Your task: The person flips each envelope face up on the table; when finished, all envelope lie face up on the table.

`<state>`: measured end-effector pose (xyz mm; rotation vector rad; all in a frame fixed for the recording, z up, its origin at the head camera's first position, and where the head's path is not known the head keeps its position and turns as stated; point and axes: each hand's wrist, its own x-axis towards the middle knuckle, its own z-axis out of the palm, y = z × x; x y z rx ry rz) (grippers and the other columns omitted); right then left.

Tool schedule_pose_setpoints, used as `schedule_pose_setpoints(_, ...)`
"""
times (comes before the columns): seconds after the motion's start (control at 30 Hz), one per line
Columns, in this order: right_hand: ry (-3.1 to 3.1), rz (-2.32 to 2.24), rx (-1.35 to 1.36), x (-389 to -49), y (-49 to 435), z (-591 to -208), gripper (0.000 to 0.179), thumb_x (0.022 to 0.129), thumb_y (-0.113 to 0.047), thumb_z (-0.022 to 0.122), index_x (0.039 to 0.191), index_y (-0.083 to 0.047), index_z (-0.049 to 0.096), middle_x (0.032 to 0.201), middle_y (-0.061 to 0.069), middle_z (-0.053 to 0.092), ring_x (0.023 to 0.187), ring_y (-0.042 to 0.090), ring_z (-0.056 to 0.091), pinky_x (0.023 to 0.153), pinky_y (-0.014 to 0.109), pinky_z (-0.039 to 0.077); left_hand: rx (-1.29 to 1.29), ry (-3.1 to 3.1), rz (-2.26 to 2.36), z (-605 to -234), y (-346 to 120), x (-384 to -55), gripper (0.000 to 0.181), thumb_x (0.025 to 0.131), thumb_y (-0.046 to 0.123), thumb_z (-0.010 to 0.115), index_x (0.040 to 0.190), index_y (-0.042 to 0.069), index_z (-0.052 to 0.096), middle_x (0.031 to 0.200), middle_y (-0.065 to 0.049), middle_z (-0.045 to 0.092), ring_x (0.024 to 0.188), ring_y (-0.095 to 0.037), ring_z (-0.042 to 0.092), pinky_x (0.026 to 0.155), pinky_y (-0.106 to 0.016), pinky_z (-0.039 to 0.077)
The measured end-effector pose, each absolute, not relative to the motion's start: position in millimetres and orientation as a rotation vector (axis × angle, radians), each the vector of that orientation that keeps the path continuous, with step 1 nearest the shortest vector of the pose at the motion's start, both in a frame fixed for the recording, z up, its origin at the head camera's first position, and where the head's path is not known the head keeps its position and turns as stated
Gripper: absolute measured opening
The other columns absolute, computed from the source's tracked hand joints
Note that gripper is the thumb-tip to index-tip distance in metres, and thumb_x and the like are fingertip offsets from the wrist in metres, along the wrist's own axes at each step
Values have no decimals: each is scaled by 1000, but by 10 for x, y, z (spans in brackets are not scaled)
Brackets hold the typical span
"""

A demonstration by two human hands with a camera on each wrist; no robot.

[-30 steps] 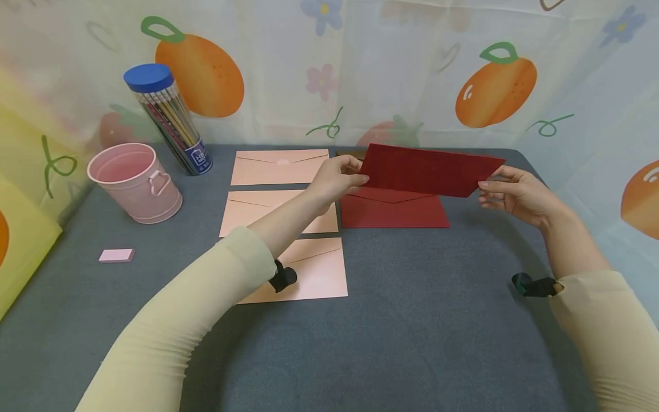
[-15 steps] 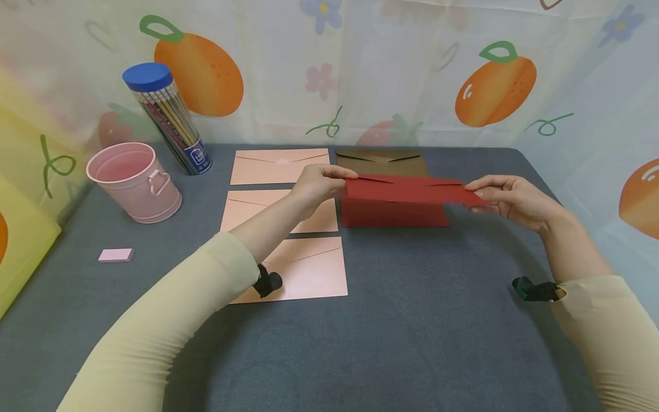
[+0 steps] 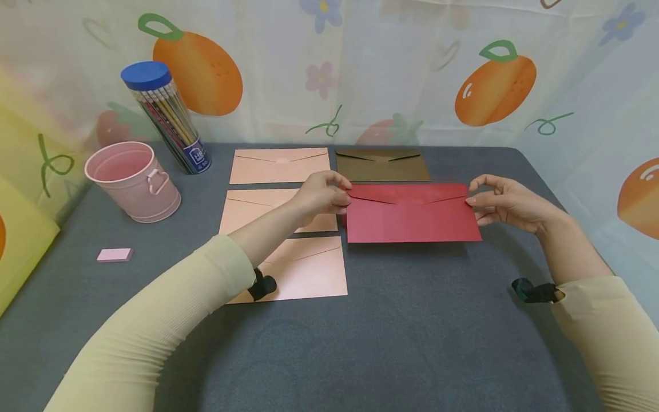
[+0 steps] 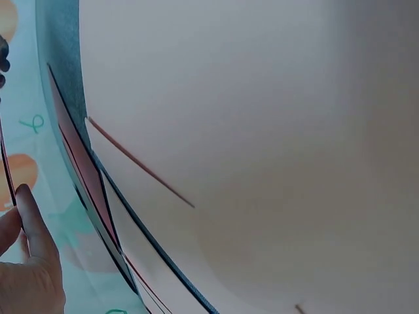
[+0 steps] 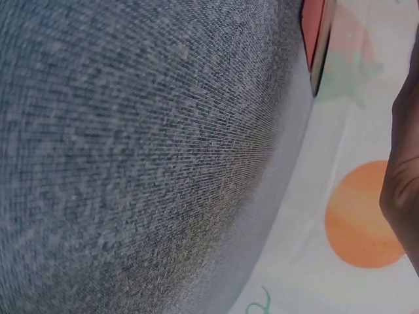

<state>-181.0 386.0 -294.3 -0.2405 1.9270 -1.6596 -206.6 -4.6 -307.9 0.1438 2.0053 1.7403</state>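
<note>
A red envelope (image 3: 412, 223) hangs above the table between both hands, its flap side facing the head camera. My left hand (image 3: 323, 197) pinches its upper left corner, and my right hand (image 3: 507, 205) pinches the right edge near the top. Beneath it lies a second red envelope, almost wholly hidden. Behind is a brown envelope (image 3: 383, 170), flat on the table. Three pale pink envelopes form a column to the left: the far one (image 3: 280, 163), the middle one (image 3: 252, 207) and the near one (image 3: 314, 274), the last two partly covered by my left arm.
On the left of the grey table stands a pink bucket (image 3: 141, 191) with a small handle. A clear tube of pencils (image 3: 172, 126) with a blue lid is behind it. In front of the bucket lies a small pink block (image 3: 115, 255). A fruit-patterned cloth (image 3: 278, 68) hangs along the back.
The held red envelope has come down and toward me from a raised tilt, turning its flap side into view. The brown envelope behind is uncovered now, and the lower red one is covered.
</note>
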Motion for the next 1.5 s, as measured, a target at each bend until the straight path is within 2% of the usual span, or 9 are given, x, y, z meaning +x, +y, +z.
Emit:
schedule_pose_setpoints(0.1, 2011, -1565, -153, -1806, 3835, -2930, 23, 104, -9, 47, 123, -16, 36, 94, -1, 70, 70, 16, 73, 68, 32, 63, 166, 1999, 1720, -3082, -34, -2040, 44, 88, -7, 62, 128, 3, 48, 78, -4, 63, 65, -11, 61, 64, -19, 58)
schedule_pose_setpoints(0.23, 2084, -1463, -109, -1799, 3823, -2918, 32, 104, -16, 48, 131, -22, 30, 100, -2, 68, 66, 19, 73, 67, 36, 63, 230, 2006, 1642, -3089, -33, -2022, 46, 88, -8, 60, 132, 2, 49, 74, -3, 62, 64, -11, 62, 65, -21, 59)
schedule_pose_setpoints(0.37, 2090, -1366, -115, -1799, 3820, -2928, 41, 103, -16, 51, 136, -25, 28, 88, 0, 70, 65, 19, 73, 66, 39, 63, 299, 2020, 1559, -3116, -30, -2000, 42, 89, -7, 60, 130, -2, 52, 75, -3, 58, 64, -9, 62, 68, -22, 60)
schedule_pose_setpoints(0.53, 2055, -1245, -187, -1798, 3833, -2957, 32, 101, -14, 55, 128, -18, 39, 75, 3, 72, 65, 18, 72, 65, 39, 63, 309, 2045, 1493, -3162, -15, -1955, 42, 85, -9, 66, 126, -4, 56, 79, -3, 49, 63, -10, 59, 69, -24, 61)
schedule_pose_setpoints(0.67, 2003, -1210, -238, -1802, 3854, -2993, 23, 101, -11, 55, 121, -12, 43, 80, 1, 73, 68, 18, 73, 66, 37, 63, 332, 2071, 1423, -3205, 2, -1921, 40, 83, -10, 68, 122, -6, 58, 79, -3, 48, 65, -9, 59, 73, -28, 62)
schedule_pose_setpoints(0.87, 1997, -1148, -222, -1811, 3825, -3079, 23, 99, -11, 58, 118, -7, 45, 83, 2, 74, 70, 16, 74, 69, 36, 63, 459, 2241, 1249, -3277, -1, -1896, 32, 80, -4, 74, 112, -2, 65, 77, -1, 54, 68, -9, 57, 69, -18, 56)
schedule_pose_setpoints(1.03, 2004, -1113, -201, -1804, 3764, -3128, 26, 96, -12, 63, 114, -4, 46, 80, 4, 74, 69, 14, 73, 67, 34, 63, 584, 2404, 1051, -3310, -4, -1876, 29, 80, 2, 77, 108, 2, 69, 88, -4, 64, 81, -12, 55, 65, -16, 45)
schedule_pose_setpoints(1.2, 2034, -1096, -179, -1783, 3718, -3154, 28, 95, -12, 65, 113, 0, 48, 80, 4, 71, 70, 14, 73, 67, 32, 63, 629, 2437, 995, -3329, 8, -1843, 29, 81, 3, 77, 109, 1, 70, 98, -10, 70, 88, -15, 59, 71, -16, 46)
schedule_pose_setpoints(1.5, 2191, -1018, -200, -1761, 3691, -3198, 36, 89, -16, 73, 112, 3, 52, 75, -4, 59, 68, 11, 65, 67, 31, 61, 682, 2481, 947, -3330, 25, -1828, 28, 81, 3, 78, 107, 0, 72, 101, -12, 72, 90, -17, 62, 75, -18, 48)
